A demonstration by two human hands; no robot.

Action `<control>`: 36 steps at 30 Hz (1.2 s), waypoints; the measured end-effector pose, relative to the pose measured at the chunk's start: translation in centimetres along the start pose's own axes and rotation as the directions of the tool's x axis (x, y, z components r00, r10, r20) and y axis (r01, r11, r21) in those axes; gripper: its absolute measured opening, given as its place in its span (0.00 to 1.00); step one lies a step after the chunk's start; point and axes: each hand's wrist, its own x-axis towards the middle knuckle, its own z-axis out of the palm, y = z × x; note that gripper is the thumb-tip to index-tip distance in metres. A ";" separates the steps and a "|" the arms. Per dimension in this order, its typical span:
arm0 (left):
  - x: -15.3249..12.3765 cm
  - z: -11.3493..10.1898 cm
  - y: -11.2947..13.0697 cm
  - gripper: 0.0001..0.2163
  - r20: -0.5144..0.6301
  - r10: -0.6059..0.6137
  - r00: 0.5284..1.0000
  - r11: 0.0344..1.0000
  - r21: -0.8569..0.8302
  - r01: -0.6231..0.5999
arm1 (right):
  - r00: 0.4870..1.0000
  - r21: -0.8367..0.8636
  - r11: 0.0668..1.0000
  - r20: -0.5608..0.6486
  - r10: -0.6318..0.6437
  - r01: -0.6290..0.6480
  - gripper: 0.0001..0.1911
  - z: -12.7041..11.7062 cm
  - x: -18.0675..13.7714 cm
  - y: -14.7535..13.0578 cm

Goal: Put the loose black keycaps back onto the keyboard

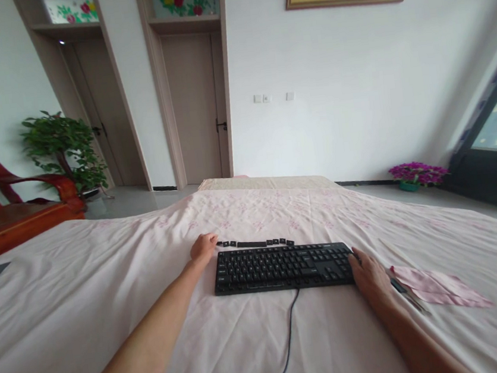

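Observation:
A black keyboard lies on the pink-white cloth, its cable running toward me from the near edge. Its nearest row shows a long bare slot where keycaps are off. Just beyond the far edge, loose black keycaps make a line with a long space bar among them. At that line's left end, my left hand is closed, fingertips pinched at a small black keycap. My right hand grips the keyboard's right end, fingers over its edge; the thumb is hard to make out.
Right of my right hand lie a folded pink cloth and a thin tool with a dark handle, partly hidden by the hand. A wooden armchair and a leafy plant stand at left. Purple flowers stand at right.

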 end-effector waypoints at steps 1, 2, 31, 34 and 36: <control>0.1 0.1 -0.1 0.10 0.016 0.010 1.000 1.000 0.011 -0.010 | 1.000 -0.008 1.000 0.000 -0.002 0.002 0.27 0.1 0.0 0.0; 0.2 0.2 -0.2 0.10 0.029 0.019 0.999 1.000 0.019 -0.020 | 1.000 -0.015 1.000 0.000 -0.006 0.006 0.27 0.1 0.1 0.1; -0.7 -0.6 -2.5 0.09 0.092 0.085 0.992 0.952 -0.301 -0.054 | 0.998 -0.078 0.995 -0.010 -0.056 0.055 0.30 0.2 0.1 0.0; -0.8 -1.1 -2.6 0.10 0.124 0.059 0.991 0.906 -0.423 -0.001 | 0.998 -0.106 0.993 -0.038 -0.060 0.055 0.30 0.2 -0.1 0.0; -1.2 -1.6 -2.5 0.14 0.155 0.042 0.987 0.861 -0.507 0.043 | 0.992 -0.134 0.989 -0.103 -0.074 0.060 0.30 -0.2 -0.5 -0.4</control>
